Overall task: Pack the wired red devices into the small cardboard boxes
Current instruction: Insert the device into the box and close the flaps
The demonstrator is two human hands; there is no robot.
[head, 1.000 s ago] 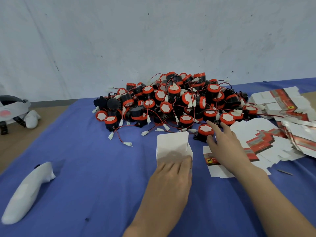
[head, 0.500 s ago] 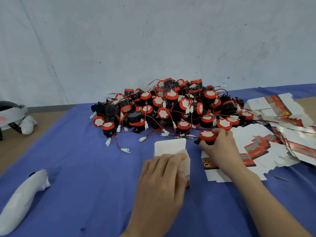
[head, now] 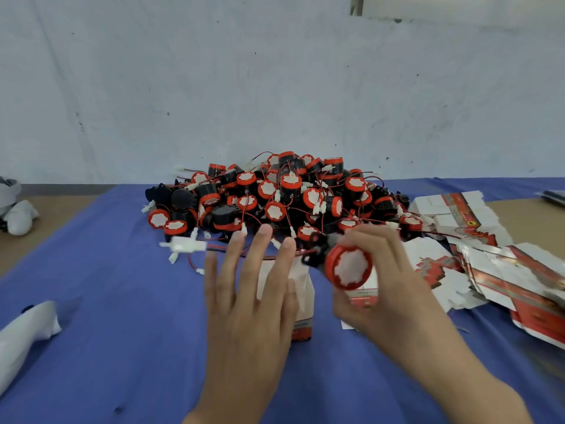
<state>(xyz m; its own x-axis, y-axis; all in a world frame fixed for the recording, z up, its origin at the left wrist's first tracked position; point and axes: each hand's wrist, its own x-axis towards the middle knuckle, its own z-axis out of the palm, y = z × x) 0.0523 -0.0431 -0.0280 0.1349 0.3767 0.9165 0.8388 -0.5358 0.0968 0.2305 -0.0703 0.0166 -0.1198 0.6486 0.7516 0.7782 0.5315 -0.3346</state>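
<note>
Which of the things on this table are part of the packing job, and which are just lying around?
Job:
red device held in the right hand
small box behind the left hand
pile of devices
flat unfolded boxes

Lying about:
white object at near left
grey-white item at far left

1. A small packing workshop, by the look of it.
2. A heap of identical red wired devices (head: 275, 203) lies loose on the tabletop (head: 107, 301) (blue cloth over a brown board).
3. Printed flat cartons (head: 477, 255) lie unfolded in stacks beside the heap.
4. The wall (head: 214, 87) behind is bare, white and scuffed.
</note>
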